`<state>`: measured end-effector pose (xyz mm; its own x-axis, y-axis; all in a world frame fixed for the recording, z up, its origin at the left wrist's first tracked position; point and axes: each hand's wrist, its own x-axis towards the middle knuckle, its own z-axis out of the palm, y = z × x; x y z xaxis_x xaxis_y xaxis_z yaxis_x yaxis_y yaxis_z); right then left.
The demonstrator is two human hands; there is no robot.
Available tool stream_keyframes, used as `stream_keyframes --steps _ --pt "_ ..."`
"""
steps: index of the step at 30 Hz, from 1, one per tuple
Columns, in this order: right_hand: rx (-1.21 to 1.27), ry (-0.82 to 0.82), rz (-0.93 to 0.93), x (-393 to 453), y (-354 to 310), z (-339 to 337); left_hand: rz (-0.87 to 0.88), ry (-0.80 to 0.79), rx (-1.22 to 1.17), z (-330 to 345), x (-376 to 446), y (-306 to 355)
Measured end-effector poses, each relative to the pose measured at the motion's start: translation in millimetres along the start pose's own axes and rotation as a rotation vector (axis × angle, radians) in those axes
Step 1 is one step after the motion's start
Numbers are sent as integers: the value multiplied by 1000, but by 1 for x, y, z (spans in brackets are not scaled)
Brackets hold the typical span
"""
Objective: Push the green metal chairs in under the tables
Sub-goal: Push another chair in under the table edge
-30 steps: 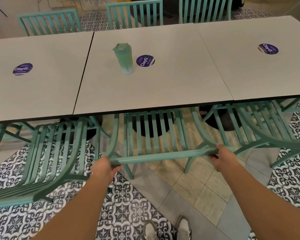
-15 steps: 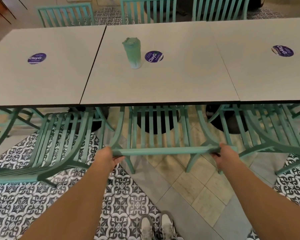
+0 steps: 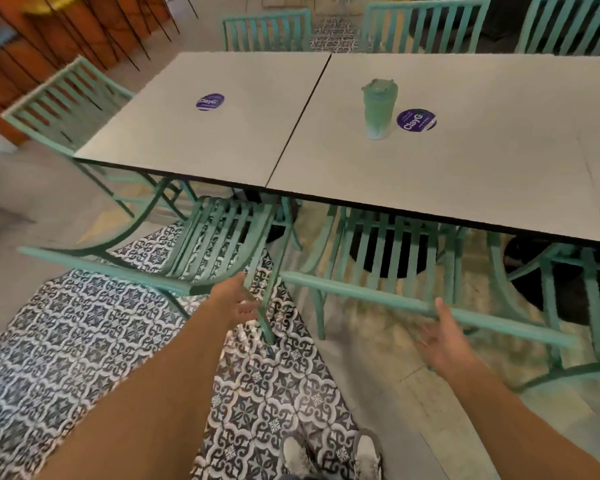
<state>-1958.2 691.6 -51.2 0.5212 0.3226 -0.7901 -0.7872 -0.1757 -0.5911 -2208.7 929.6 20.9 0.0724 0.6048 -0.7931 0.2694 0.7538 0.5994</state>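
Patterned tile floor [image 3: 84,341] lies below both spread, empty hands: left hand [image 3: 234,301], right hand [image 3: 442,339] just beside the green slatted metal chair [image 3: 388,261], tucked partly under the grey square table [image 3: 465,161].

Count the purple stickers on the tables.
2. One sticker lies near the middle of the left table; the other sticker lies on the next table, just right of the green cup. Tables run past the frame's right edge, so more may be hidden.
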Motion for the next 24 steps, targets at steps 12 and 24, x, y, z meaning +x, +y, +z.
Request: stream_keyframes --steps 12,24 --pt "-276 -356 114 -87 128 287 42 235 -411 -280 27 26" --pt "25 -39 92 -105 230 427 91 138 -353 -456 123 103"
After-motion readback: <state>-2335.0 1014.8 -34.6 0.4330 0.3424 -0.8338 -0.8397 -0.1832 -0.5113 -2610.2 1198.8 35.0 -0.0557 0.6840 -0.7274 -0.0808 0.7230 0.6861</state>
